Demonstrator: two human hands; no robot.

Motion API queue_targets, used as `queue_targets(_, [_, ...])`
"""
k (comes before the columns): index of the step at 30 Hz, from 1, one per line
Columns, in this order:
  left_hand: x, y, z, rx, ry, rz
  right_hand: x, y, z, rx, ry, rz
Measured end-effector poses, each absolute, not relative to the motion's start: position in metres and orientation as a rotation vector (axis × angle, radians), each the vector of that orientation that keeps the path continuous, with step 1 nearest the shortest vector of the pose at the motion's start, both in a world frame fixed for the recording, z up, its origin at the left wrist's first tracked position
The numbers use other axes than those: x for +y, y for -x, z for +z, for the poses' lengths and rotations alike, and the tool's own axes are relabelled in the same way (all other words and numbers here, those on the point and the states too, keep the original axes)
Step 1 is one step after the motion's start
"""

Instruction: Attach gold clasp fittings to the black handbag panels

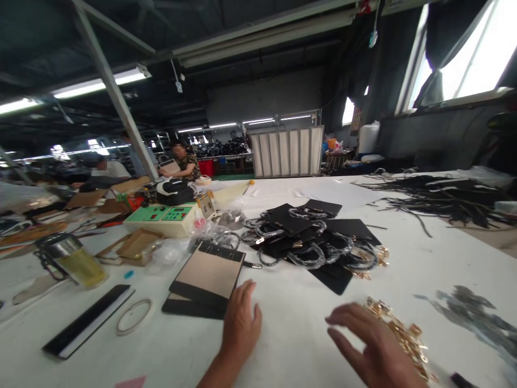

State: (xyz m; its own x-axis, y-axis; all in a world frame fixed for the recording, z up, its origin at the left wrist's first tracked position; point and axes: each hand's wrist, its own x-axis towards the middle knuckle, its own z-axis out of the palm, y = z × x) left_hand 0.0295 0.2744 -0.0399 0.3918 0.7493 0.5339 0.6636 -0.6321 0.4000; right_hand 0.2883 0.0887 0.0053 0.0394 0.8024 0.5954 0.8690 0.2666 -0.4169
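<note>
My left hand [242,320] rests at the right edge of two stacked black-and-beige panels [210,272], fingers stretched out and nothing gripped. Over the white table, my right hand [374,342] hovers with thumb and fingers apart, holding nothing. Close beside it, partly hidden behind it, lies a scatter of gold metal fittings [404,337]. Beyond both hands is a heap of black panels [337,277] with curved, plastic-wrapped handles [309,258] on them. A small strap with a metal end [253,265] sticks out beside the beige panels.
To the left are a tape roll [134,317], a black strip [89,320], a bottle of yellowish liquid [78,261] and an open cardboard box [139,245]. A green-topped machine [163,218] stands behind. Black strips [448,196] pile up at right. A co-worker [186,164] sits beyond.
</note>
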Motion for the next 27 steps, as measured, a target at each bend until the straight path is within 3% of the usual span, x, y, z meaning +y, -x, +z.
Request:
queue_targets(5, [0.225, -0.057, -0.062, 1.061, -2.173, 0.963, 0.241, -0.308, 0.052, -1.858, 1.638, -0.136])
queue_targets(9, [0.226, -0.061, -0.068, 1.007, -2.187, 0.813, 0.346, -0.303, 0.038, -1.929, 1.84, -0.158])
queue_targets(13, [0.234, -0.06, -0.068, 0.957, -2.267, 0.727, 0.388, -0.29, 0.022, -1.936, 1.924, -0.129])
queue_targets(19, [0.231, -0.06, -0.065, 0.928, -2.318, 0.79, 0.362, -0.293, 0.04, -1.928, 1.874, -0.139])
queue_targets(27, [0.233, -0.063, -0.052, 1.014, -2.012, 1.204, 0.191, -0.315, 0.165, -1.42, 1.323, 0.098])
